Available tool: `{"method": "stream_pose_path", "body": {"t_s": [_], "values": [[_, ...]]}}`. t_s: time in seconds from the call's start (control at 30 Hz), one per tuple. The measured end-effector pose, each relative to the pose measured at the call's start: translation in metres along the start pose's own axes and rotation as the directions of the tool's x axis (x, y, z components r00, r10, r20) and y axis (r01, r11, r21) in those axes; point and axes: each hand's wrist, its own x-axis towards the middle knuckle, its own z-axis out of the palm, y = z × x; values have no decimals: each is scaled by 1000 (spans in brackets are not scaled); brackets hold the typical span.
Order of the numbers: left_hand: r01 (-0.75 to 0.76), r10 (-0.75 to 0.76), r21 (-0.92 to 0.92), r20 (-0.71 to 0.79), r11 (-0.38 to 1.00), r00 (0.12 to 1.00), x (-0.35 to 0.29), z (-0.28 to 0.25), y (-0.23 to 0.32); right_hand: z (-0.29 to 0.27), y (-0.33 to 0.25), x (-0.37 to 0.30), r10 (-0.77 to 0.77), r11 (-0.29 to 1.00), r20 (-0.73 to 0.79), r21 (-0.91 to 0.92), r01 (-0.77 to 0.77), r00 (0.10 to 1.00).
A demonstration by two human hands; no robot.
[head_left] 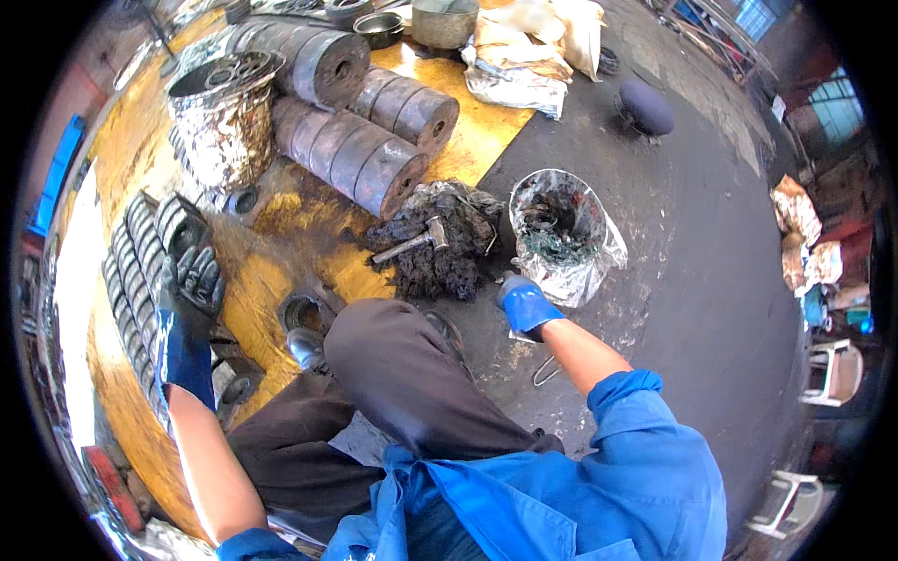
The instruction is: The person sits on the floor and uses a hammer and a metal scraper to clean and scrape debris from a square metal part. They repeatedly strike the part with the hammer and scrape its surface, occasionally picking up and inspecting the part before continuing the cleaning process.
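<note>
My left hand [194, 285], in a dark-stained blue glove, is raised beside stacked ribbed metal rings [140, 271]. Its palm faces up, and its loosely curled fingers hold nothing that I can see. My right hand [527, 304], in a blue glove with greyish fingertips, reaches down by the near side of a bucket lined with a clear plastic bag [585, 271]. Whether it grips anything is hidden. Dark, greenish scraps [557, 229] lie inside the bucket. Left of it, a hammer [412, 245] rests on a heap of black, fibrous matter [440, 266].
Thick metal cylinders [351, 154] lie stacked ahead, next to a tall stained bucket [224, 131]. A hollow metal part [306, 313] sits by my knee. Farther off are white sacks [519, 56], metal pots [444, 23] and a dark round stool [645, 107]. White chairs [832, 372] stand far right.
</note>
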Motion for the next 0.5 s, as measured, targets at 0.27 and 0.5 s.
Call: {"method": "stream_pose_path", "body": {"t_s": [0.27,0.5], "values": [[-51,62,-104,97,993,993,-10,-9,18,-57,29,2,-285,958,445,107,265,849],[-62,70,-124,63,990,996,-7,-5,16,-58,56,-5,-281,957,515,208,200,810]]}}
